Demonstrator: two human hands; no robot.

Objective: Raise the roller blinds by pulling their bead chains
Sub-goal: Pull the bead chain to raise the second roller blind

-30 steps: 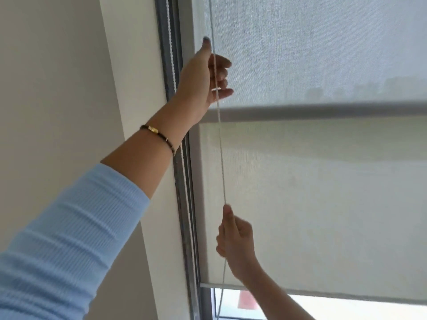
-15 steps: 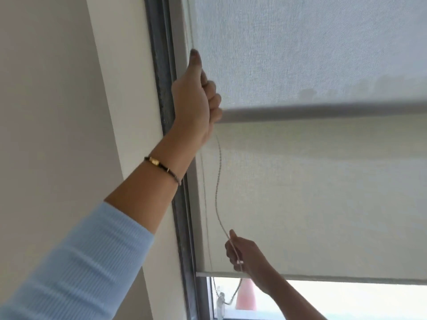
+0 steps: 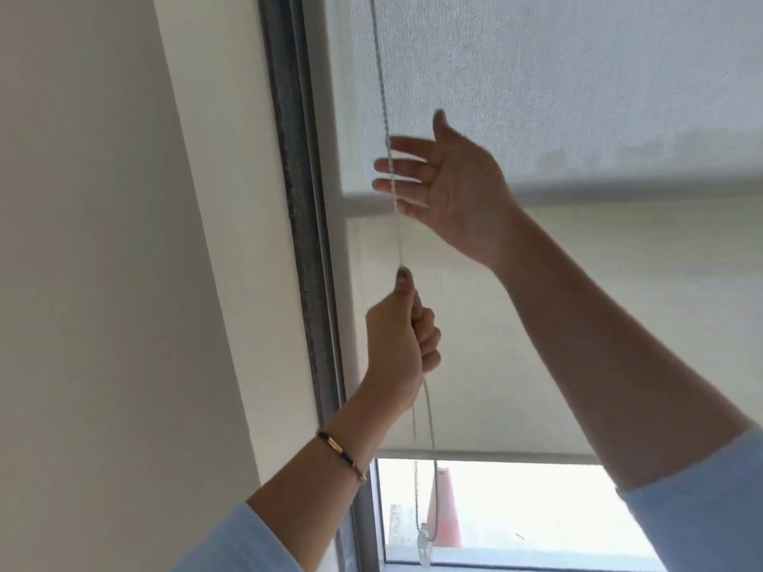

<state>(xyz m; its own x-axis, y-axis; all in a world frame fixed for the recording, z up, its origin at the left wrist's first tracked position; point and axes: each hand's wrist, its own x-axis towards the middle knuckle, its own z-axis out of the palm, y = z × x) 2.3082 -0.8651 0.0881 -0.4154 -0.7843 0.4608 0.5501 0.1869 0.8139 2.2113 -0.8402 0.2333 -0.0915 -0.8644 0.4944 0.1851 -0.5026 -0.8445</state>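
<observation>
The blind is only a little way up, with lots still to lift, while the left hand grips the bead chain tight and the right hand reaches higher, fingers spread wide.

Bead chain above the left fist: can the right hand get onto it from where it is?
Probably yes. The right hand is open, with its fingers spread right at the bead chain, which crosses them. Nothing lies between. The left hand grips the chain lower down, leaving that stretch free.
</observation>
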